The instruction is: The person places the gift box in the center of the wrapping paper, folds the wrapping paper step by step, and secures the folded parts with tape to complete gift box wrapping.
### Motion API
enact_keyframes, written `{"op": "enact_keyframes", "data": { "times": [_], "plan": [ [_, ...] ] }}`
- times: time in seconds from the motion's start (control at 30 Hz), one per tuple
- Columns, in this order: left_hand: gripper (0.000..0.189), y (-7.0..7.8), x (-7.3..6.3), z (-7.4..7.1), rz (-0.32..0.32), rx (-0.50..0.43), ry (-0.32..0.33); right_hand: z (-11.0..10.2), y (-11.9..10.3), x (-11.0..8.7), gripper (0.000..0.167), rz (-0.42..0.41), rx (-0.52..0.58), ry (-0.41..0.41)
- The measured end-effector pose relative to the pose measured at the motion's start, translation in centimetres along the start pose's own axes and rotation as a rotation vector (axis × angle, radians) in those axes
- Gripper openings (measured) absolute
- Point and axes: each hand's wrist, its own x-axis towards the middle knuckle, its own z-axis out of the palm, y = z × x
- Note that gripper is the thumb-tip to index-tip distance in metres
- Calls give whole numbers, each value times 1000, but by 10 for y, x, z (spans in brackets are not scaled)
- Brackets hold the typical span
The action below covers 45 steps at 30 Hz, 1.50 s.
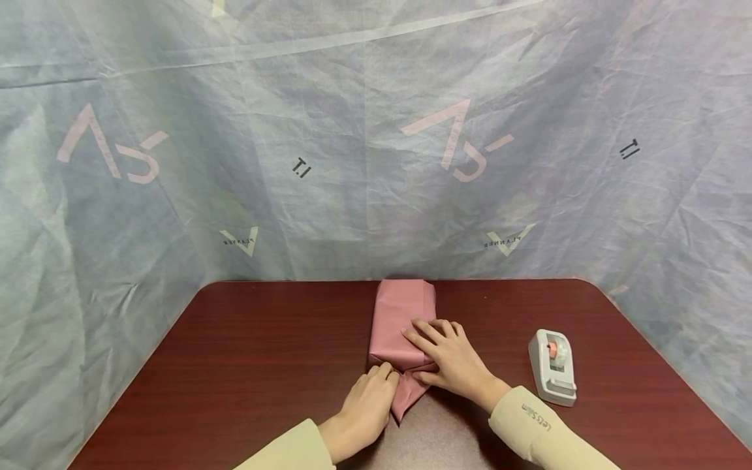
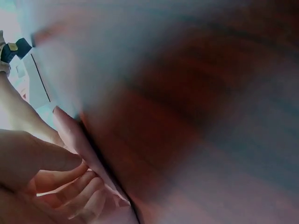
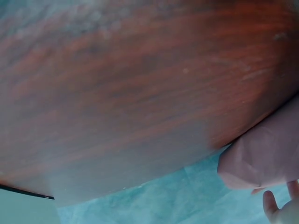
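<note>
A box wrapped in pink paper (image 1: 395,316) lies lengthwise on the table, its near end towards me. From that end a pointed paper flap (image 1: 407,395) sticks out. My left hand (image 1: 363,406) is at the near left corner, its curled fingers and thumb pinching the folded paper edge (image 2: 74,133). The right hand (image 1: 459,365) rests on the box's near right part, fingers spread over the top and thumb beside the flap. Part of the pink package (image 3: 261,161) also appears in the right wrist view. The fingers hide some of the near end's folds.
To the right of the package stands a white tape dispenser (image 1: 553,367) with a roll of tape on it. The dark red-brown table (image 1: 264,339) reaches a grey printed cloth (image 1: 352,130) that hangs behind and along both sides.
</note>
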Motion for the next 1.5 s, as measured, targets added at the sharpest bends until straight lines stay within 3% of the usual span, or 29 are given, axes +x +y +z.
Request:
{"op": "enact_keyframes", "data": {
  "times": [0.13, 0.23, 0.47, 0.57, 0.7, 0.8, 0.97, 1.1, 1.3, 1.5],
  "plan": [
    [40, 0, -3, -2, 10, 13, -30, 0, 1, 0, 76, 5, 13, -3],
    [34, -2, -2, -2, -20, -18, -18, -1, 2, 0, 75, 8, 22, -9],
    [14, -17, 5, 2, -258, -114, 101, -1, 3, 0, 75, 8, 39, -18],
    [27, -25, 8, 5, -347, -63, 71, -3, 3, 0, 74, 12, 46, -23],
    [38, -35, 14, 11, -412, -40, 42, -4, 3, 1, 74, 17, 40, -33],
    [55, -41, 20, 14, -429, -121, 38, -5, 2, 2, 73, 21, 41, -37],
    [95, -50, 26, 18, -421, -340, -21, -5, 1, 3, 72, 25, 48, -44],
    [106, -56, 28, 21, -383, -455, -35, -4, 0, 3, 72, 31, 49, -43],
    [107, -59, 31, 27, -308, -489, -21, -3, 0, 3, 72, 31, 42, -37],
    [107, -55, 30, 23, -326, -421, -28, -4, -1, 4, 69, 52, 75, -29]
  ]
}}
